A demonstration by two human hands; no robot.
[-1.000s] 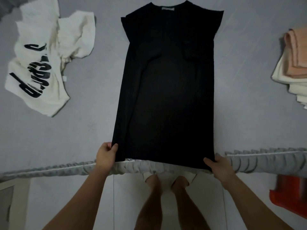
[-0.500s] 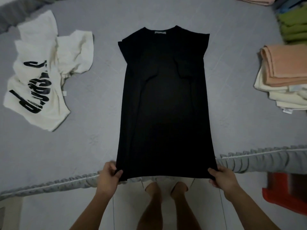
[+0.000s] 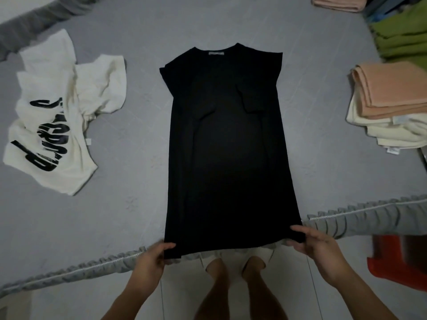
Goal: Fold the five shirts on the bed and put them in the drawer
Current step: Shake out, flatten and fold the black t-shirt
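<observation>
L hand (image 3: 152, 255) pinches the bottom-left hem corner of the black shirt (image 3: 228, 144), thumb on top of the cloth, fingers curled under. R hand (image 3: 316, 243) pinches the bottom-right hem corner the same way, thumb on top w/ fingers beneath the edge. Both forearms reach in from the bottom of the view; the person's bare legs and feet stand between them on the pale floor.

Black shirt lies flat on the grey bed (image 3: 129, 172), collar away from the person, neck label showing at the top, both sleeves folded in over the front so the body is a long narrow strip. Hem end hangs just past the bed's ruffled edge (image 3: 360, 220), which runs across the view on both sides of the hands.

Left of the black shirt, apart from it: a cream shirt w/ black lettering (image 3: 53, 125), crumpled, unfolded. Right side of the bed: a stack of folded shirts (image 3: 390, 112), peach on top, cream ones below, a small tag sticking out. Behind that, green folded fabric (image 3: 402, 35) at the top-right corner, and a peach folded piece (image 3: 337, 3) at the top edge. A red item (image 3: 399, 262) sits on the floor beside the bed at right, blurred; can't tell what it is.
</observation>
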